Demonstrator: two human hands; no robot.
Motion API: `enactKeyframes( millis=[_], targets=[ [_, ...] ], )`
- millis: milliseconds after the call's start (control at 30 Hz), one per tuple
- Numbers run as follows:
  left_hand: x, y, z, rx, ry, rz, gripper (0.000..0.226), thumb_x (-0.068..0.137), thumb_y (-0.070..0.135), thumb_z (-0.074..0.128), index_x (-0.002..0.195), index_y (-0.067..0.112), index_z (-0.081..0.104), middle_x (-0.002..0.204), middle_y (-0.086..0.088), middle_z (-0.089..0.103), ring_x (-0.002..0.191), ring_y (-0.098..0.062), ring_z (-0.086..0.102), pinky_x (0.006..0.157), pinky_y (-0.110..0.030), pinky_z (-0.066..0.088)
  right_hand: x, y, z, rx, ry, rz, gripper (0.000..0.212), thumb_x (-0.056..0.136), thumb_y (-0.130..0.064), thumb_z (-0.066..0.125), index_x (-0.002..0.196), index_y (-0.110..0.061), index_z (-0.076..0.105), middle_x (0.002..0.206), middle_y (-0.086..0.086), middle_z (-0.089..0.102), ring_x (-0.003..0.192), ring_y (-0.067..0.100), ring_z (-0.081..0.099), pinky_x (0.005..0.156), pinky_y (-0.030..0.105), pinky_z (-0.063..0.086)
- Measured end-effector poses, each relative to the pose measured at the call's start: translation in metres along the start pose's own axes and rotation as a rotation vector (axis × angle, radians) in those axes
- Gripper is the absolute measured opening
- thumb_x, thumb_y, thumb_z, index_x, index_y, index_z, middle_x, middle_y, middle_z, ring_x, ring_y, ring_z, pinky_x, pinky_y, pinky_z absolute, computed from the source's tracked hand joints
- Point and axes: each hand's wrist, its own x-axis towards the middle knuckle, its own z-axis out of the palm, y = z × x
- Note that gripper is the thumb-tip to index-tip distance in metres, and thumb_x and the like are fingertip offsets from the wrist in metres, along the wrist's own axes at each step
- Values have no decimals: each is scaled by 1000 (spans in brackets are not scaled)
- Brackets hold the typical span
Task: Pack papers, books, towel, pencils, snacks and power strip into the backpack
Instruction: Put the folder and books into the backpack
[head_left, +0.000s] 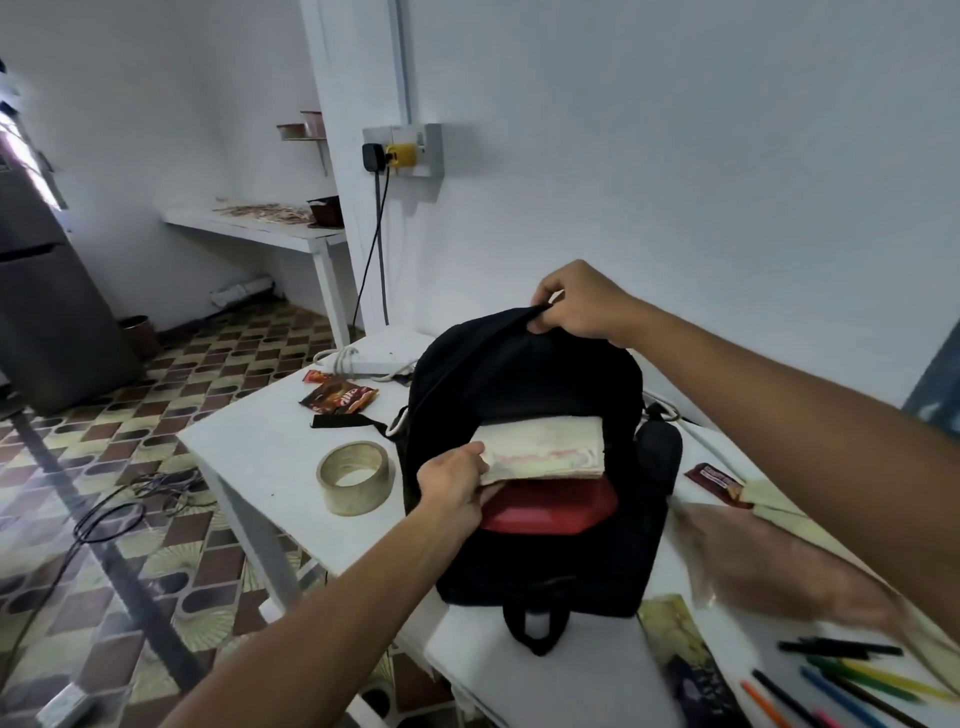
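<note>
A black backpack (524, 374) lies open on the white table (260, 447). My right hand (576, 306) grips its top edge and holds it up. My left hand (454, 483) holds a folded cream towel (545, 449) at the mouth of the bag, above a red item (550, 512) inside. Snack packets (340, 397) and a white power strip (374, 353) lie behind the bag on the left. Another snack (719, 483) and a book (685, 660) lie to the right, with several coloured pencils (841, 675) near the front right corner.
A roll of tape (356, 483) stands left of the backpack. Papers (779, 519) lie under my right forearm. Cables (119, 514) trail on the patterned floor to the left, next to a grey fridge (47, 306). The wall is close behind the table.
</note>
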Motion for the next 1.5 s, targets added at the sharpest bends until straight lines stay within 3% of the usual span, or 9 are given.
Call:
enactKeyframes(
  millis=[233, 467, 600, 733, 967, 1067, 1233, 1367, 1500],
  targets=[
    [31, -17, 45, -116, 96, 22, 15, 85, -11, 48, 84, 0, 57, 89, -15, 59, 69, -23, 58, 66, -39, 58, -25, -8, -2, -63, -100, -46, 10, 74, -9, 76, 79, -12, 68, 71, 1, 62, 65, 14, 56, 65, 24, 43],
    [76, -33, 85, -218, 64, -41, 44, 97, 7, 46, 140, 10, 35, 142, -12, 44, 124, -29, 47, 107, -40, 40, -39, -8, 1, -146, -115, -76, 16, 73, -13, 77, 80, -19, 64, 69, -8, 56, 65, 6, 52, 62, 19, 40],
    [84, -42, 90, 89, 38, 151, 62, 84, 12, 69, 137, 4, 39, 132, -10, 51, 116, -28, 53, 102, -40, 45, -37, -6, -4, -151, -108, -71, 14, 73, -13, 76, 79, -18, 65, 68, -9, 55, 65, 6, 52, 61, 20, 40],
    [74, -44, 82, 482, -90, 288, 48, 77, 4, 74, 121, -6, 59, 120, -13, 63, 112, -24, 59, 96, -26, 45, -33, -2, -8, -142, -100, -52, 12, 74, -13, 75, 80, -17, 66, 68, -8, 56, 63, 5, 52, 60, 21, 39],
    [82, -47, 71, 1420, 34, 683, 58, 87, 49, 59, 127, 6, 57, 129, -16, 58, 121, -32, 52, 101, -35, 39, -26, -2, -8, -115, -103, -43, 11, 74, -14, 75, 80, -15, 67, 69, -5, 58, 62, 7, 53, 59, 22, 39],
    [88, -45, 75, 1413, 31, 666, 65, 88, 47, 59, 140, 10, 44, 143, -16, 45, 132, -34, 39, 110, -41, 30, -29, -4, -8, -114, -125, -54, 12, 74, -14, 75, 82, -13, 67, 69, -5, 57, 62, 6, 52, 59, 21, 39],
    [105, -36, 82, 1173, -174, 436, 68, 88, 46, 62, 143, 12, 42, 148, -10, 42, 135, -27, 39, 111, -27, 29, -32, -6, -9, -125, -151, -63, 13, 74, -15, 76, 82, -12, 66, 69, -3, 59, 61, 6, 52, 60, 21, 39],
    [108, -45, 70, 951, -249, 418, 47, 83, 20, 72, 125, 2, 60, 128, -13, 59, 122, -26, 54, 98, -21, 38, -29, -5, -12, -116, -148, -43, 13, 74, -16, 76, 82, -13, 67, 69, -2, 60, 60, 7, 53, 59, 22, 41],
    [110, -45, 56, 904, -211, 483, 34, 86, 15, 69, 112, -7, 66, 118, -22, 64, 111, -31, 61, 97, -33, 45, -25, -7, -9, -85, -187, -28, 13, 74, -14, 77, 82, -13, 66, 70, -1, 62, 58, 8, 54, 59, 22, 41]
  ],
)
